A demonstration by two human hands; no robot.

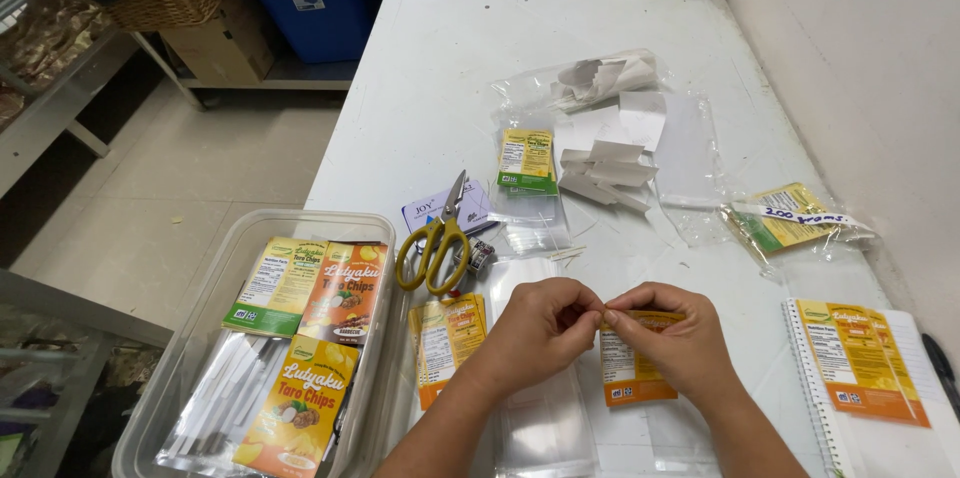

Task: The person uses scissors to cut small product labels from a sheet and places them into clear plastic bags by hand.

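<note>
1. The left hand (541,323) and the right hand (668,336) meet at the fingertips over the near part of the white table (430,88).
2. Between them sits an orange and yellow printed label sticker (628,375); its top edge is pinched under the right hand's thumb and forefinger, and the rest hangs below the fingers, flat against the table.
3. The left hand's thumb and forefinger are pressed together at the sticker's upper left corner, touching the right fingertips; whether they grip the sticker itself or a backing strip, I cannot tell.
4. A clear plastic pouch (545,428) lies under the left wrist.
5. Just left of the left hand lies a second orange label on a clear pouch (447,338), and beyond it yellow-handled scissors (438,238) rest with blades pointing away.
6. At the table's left edge a clear plastic tub (215,288) holds printed snack packets and white strips.
7. Farther up the table lie white peeled backing papers (605,168) and a yellow-green label on a clear bag (526,160).
8. To the right, a spiral notebook (900,438) carries another orange label, with a bagged yellow-green packet (790,223) above it.
</note>
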